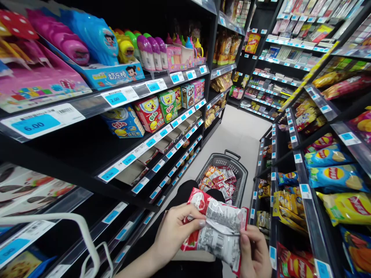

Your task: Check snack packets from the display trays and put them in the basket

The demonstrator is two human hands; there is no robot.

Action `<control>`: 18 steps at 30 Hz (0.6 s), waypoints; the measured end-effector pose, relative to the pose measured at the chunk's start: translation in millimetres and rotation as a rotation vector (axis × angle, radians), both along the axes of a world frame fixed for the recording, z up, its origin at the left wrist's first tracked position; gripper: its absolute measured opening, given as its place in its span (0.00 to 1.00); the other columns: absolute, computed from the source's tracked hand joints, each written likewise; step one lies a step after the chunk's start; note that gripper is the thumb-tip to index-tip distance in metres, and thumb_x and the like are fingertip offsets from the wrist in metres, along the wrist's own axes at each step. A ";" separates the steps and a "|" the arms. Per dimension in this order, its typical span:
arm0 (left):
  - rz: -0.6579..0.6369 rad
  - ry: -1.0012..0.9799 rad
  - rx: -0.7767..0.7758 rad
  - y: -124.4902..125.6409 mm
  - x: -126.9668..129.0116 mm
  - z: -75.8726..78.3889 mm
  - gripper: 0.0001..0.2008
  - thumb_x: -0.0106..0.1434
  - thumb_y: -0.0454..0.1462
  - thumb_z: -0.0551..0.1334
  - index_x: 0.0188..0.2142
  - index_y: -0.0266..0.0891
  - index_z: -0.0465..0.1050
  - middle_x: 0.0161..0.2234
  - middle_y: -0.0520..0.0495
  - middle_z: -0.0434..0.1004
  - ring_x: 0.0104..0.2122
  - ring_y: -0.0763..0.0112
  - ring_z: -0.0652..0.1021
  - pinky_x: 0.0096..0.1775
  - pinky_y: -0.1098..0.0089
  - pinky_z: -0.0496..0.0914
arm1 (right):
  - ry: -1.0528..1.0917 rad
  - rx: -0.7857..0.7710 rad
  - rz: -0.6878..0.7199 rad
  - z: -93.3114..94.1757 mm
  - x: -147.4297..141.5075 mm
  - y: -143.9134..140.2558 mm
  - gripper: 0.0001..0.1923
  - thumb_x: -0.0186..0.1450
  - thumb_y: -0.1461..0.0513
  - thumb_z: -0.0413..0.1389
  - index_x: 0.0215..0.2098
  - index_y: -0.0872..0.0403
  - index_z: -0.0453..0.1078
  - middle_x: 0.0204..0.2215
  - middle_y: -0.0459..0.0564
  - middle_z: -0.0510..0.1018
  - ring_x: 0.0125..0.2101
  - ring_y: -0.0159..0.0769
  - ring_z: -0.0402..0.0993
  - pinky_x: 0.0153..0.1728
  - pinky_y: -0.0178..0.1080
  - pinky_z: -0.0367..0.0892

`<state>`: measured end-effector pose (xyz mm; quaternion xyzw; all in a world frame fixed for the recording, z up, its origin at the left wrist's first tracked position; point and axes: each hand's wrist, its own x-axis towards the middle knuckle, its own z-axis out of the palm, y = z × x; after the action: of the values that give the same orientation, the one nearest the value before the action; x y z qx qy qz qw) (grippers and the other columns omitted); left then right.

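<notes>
A person's left hand [177,227] and right hand [255,249] grip a red-and-silver packet [218,243] between shop shelves [155,139]. Beyond, a grey basket [240,181] holds small packets [218,178].

The left hand [174,235] is on the left part of the snack packet [224,224], and the right hand [256,253] at its right end. Beyond them, the shopping basket [242,175], with small packets [218,177] inside, stands on the floor [237,123]. Leftward, snack boxes [149,112] stand one shelf below toys [106,38]; rightward lie Lay's chip bags [337,175].
</notes>
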<state>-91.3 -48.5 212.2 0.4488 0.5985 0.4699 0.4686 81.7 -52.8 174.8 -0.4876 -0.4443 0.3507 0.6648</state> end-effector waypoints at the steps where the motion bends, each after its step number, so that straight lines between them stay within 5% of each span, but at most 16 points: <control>1: 0.002 -0.039 -0.013 0.1 0.6 -0.2 0.06 0.52 0.37 0.68 0.21 0.38 0.79 0.22 0.50 0.77 0.23 0.70 0.72 0.28 0.72 0.64 | 0.002 0.005 -0.015 -0.2 -1.3 -0.4 0.09 0.64 0.55 0.59 0.29 0.51 0.72 0.27 0.46 0.75 0.28 0.33 0.71 0.29 0.33 0.63; 5: -0.007 -0.201 -0.091 3.4 0.5 0.4 0.09 0.53 0.38 0.69 0.21 0.36 0.76 0.20 0.52 0.74 0.23 0.73 0.70 0.28 0.73 0.63 | -0.060 -0.007 0.019 -1.2 5.4 2.8 0.11 0.64 0.54 0.59 0.29 0.51 0.72 0.28 0.45 0.75 0.29 0.33 0.71 0.31 0.33 0.63; 8: -0.033 -0.377 -0.128 6.2 -0.3 1.3 0.08 0.50 0.37 0.72 0.25 0.36 0.76 0.25 0.51 0.76 0.27 0.72 0.73 0.33 0.74 0.65 | -0.077 -0.174 0.156 -1.2 23.6 10.7 0.13 0.60 0.51 0.62 0.30 0.52 0.74 0.25 0.46 0.75 0.27 0.33 0.70 0.29 0.32 0.63; 13: -0.129 -0.815 -0.229 7.3 -2.1 -3.1 0.11 0.52 0.39 0.72 0.31 0.34 0.76 0.30 0.47 0.78 0.30 0.69 0.77 0.36 0.71 0.70 | 0.186 -0.401 0.321 -4.8 51.8 20.2 0.15 0.53 0.50 0.67 0.29 0.52 0.75 0.23 0.46 0.76 0.23 0.33 0.70 0.25 0.32 0.64; 18: -0.123 -0.926 -0.156 11.4 -2.8 -7.0 0.10 0.52 0.35 0.72 0.33 0.39 0.74 0.31 0.48 0.80 0.31 0.67 0.80 0.37 0.69 0.72 | 0.130 -0.328 0.326 -13.0 48.4 17.6 0.15 0.53 0.51 0.68 0.33 0.50 0.79 0.28 0.49 0.79 0.28 0.37 0.75 0.30 0.35 0.69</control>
<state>-94.0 -37.2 205.2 0.1901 0.3323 0.5456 0.7455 130.0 -35.1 161.9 -0.4872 -0.4104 0.5514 0.5387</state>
